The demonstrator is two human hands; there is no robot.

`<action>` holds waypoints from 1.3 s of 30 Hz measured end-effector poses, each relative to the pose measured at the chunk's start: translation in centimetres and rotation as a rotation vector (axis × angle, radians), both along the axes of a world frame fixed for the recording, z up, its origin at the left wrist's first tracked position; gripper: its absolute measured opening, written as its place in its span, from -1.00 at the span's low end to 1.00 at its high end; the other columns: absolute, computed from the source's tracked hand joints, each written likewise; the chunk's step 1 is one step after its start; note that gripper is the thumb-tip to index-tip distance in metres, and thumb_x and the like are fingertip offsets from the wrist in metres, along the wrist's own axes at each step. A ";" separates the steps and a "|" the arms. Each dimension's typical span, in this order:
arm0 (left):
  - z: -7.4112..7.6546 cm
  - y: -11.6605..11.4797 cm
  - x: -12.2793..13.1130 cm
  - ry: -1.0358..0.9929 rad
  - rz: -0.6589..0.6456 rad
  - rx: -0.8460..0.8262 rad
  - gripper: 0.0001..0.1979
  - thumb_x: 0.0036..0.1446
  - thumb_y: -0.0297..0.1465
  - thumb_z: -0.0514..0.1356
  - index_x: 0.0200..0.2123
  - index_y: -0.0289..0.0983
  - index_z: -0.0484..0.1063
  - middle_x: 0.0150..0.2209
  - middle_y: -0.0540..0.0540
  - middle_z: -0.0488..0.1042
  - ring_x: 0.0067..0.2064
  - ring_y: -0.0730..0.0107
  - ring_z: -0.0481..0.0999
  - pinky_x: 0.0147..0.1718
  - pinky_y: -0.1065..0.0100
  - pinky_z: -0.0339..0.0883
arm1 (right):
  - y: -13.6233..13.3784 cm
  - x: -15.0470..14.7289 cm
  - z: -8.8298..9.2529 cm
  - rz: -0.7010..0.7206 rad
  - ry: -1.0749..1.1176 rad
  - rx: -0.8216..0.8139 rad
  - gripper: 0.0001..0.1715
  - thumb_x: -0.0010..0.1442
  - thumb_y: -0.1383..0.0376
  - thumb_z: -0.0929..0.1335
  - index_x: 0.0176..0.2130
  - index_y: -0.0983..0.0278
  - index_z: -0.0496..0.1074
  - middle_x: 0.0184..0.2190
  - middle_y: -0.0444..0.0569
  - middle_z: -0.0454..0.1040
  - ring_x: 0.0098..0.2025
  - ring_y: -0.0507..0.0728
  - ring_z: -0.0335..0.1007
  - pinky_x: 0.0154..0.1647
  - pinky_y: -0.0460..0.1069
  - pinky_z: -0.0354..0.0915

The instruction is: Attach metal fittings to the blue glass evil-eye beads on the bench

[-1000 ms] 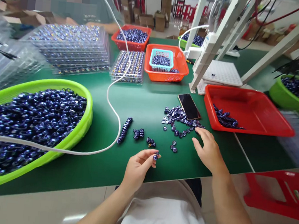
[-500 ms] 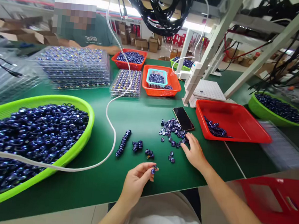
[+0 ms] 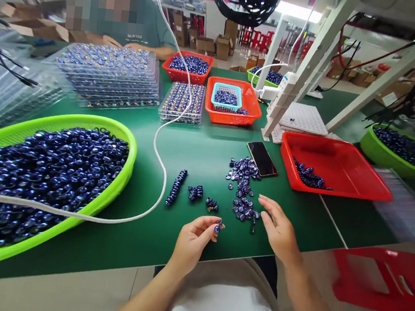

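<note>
My left hand point(image 3: 196, 241) pinches a small shiny blue round piece point(image 3: 217, 228) between thumb and fingertips, just above the table's near edge. To its right, my right hand point(image 3: 279, 229) has thumb and fingers apart and holds nothing. Its fingertips are beside a loose spread of small dark-blue round caps point(image 3: 244, 209). Left of the caps lie a short cluster of blue pieces point(image 3: 211, 204), a second cluster point(image 3: 195, 192) and a longer stacked row of them point(image 3: 176, 187).
A large green basket point(image 3: 128, 168) of blue pieces fills the left. A white cable point(image 3: 161, 161) crosses the table. A phone point(image 3: 262, 159) and a red tray point(image 3: 342, 190) are at right. Stacked clear trays point(image 3: 108, 79) stand at the back, where a person point(image 3: 131, 28) sits.
My right hand has come nearer my body, and several caps have spread toward the table's near edge with it. My left hand keeps its pinch. The camera view has shifted slightly.
</note>
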State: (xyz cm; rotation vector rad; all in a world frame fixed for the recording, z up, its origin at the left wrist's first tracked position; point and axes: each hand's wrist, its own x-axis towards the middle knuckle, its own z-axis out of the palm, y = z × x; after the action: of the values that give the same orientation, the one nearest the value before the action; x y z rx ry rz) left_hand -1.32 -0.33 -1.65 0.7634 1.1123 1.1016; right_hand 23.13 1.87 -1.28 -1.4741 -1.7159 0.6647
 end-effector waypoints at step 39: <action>2.2 -1.3 2.3 0.044 0.111 0.058 -0.79 0.02 -0.29 0.40 -0.29 -0.29 0.62 -0.37 -0.08 0.60 -0.38 0.39 0.52 -0.34 0.39 0.46 | -3.6 -7.2 0.6 0.077 0.498 -0.121 -0.90 0.24 0.29 0.43 -0.19 0.13 0.55 -0.33 -0.13 0.59 -0.36 0.05 0.56 -0.31 -0.07 0.51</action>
State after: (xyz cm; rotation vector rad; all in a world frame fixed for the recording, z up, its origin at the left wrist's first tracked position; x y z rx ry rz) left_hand 0.99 -1.61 0.53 0.7819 1.1758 1.2201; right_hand 15.89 -1.71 -0.68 -1.1933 -1.3660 1.0903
